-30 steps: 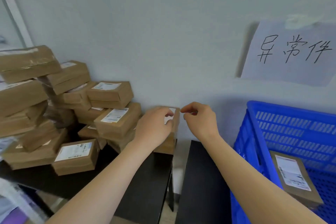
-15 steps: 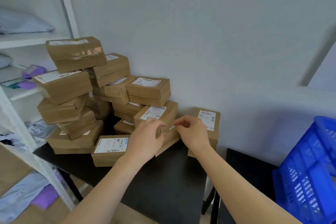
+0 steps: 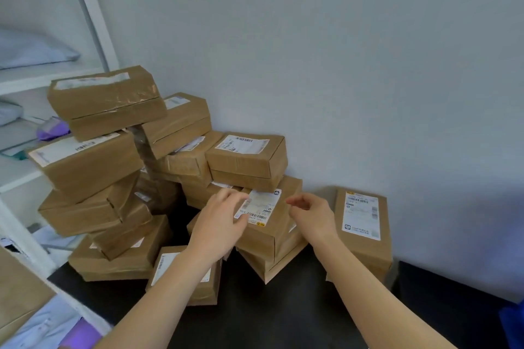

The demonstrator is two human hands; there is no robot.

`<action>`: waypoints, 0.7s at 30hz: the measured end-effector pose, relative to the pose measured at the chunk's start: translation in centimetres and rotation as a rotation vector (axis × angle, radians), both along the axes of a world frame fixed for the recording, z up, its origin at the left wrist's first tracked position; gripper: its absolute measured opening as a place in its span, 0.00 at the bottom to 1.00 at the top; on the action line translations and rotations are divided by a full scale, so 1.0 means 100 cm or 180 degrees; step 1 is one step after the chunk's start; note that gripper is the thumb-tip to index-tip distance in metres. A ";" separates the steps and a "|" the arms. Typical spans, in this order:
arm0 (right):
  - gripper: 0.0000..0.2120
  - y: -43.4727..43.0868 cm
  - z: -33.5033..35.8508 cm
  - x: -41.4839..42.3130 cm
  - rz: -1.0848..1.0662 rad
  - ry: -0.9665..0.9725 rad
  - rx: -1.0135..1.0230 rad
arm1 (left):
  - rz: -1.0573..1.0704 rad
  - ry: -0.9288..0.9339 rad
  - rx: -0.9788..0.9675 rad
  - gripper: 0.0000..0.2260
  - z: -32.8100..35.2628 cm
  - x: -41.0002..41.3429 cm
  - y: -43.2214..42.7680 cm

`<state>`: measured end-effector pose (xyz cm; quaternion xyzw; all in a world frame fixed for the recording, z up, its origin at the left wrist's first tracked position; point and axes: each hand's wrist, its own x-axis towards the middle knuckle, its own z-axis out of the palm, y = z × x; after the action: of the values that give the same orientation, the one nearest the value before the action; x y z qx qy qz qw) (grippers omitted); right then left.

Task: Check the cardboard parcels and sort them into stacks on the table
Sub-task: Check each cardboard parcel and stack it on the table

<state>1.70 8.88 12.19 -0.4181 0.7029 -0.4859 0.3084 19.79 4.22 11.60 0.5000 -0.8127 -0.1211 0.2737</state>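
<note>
Left hand (image 3: 218, 225) spread, fingers on labelled parcel (image 3: 266, 224), tilted in pile near back edge of surface (image 3: 283, 309). Right hand (image 3: 313, 215) loosely open beside it, holding nothing. Best grip both sides, ease out level: upper parcel (image 3: 248, 160) seems to overlap it.

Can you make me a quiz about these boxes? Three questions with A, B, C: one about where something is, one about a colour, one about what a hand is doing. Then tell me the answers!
1. Where is the brown cardboard parcel with a white label that sits apart?
A. On a white shelf.
B. On the black table, right of the parcel pile.
C. On the floor.

2. What colour is the tabletop?
A. White.
B. Red.
C. Black.

3. What is the left hand doing?
A. Touching a white-labelled brown parcel in the pile.
B. Holding scissors.
C. Waving overhead.

Answers: B, it stands beside the pile; C, the bare top looks black; A, its fingers lie on that label.
</note>
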 end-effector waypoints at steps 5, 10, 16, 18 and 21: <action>0.10 -0.036 -0.006 -0.007 -0.0147 -0.0256 0.0080 | -0.0039 0.0133 -0.0055 0.18 -0.006 -0.004 -0.030; 0.23 -0.071 0.000 0.001 -0.0185 -0.0706 0.0243 | -0.0072 0.0426 -0.0199 0.22 0.000 -0.006 -0.060; 0.36 -0.111 0.009 0.012 -0.0406 -0.1192 0.0419 | -0.0240 0.0342 -0.0387 0.23 0.006 -0.003 -0.100; 0.37 -0.120 0.009 0.014 -0.0445 -0.1350 0.0458 | -0.0276 0.0343 -0.0438 0.22 0.007 -0.004 -0.113; 0.38 -0.131 0.008 0.020 -0.0511 -0.1529 0.0540 | -0.0356 0.0374 -0.0466 0.21 0.007 -0.003 -0.130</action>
<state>3.69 -4.22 12.98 -0.2064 0.6786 -0.5334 0.4609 19.44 -8.82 12.34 0.4246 -0.8285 -0.1056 0.3495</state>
